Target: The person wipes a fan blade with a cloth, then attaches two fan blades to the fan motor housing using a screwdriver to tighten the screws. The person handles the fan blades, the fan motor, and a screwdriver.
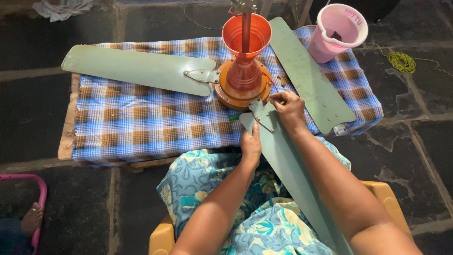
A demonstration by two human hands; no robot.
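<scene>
Fan blade (288,165) lies at centre frame, its bracket meeting the orange motor hub (241,87). Left hand (250,144) grips its edge, fingers curled; right hand (289,107) pinches at the bracket end. A loosened hold could let the bracket slide off the hub.

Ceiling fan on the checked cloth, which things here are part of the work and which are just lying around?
In use: orange fan motor hub, near green metal blade, left hand, right hand.
Lying about: pink plastic jug, coiled green cord, crumpled white rag.
</scene>
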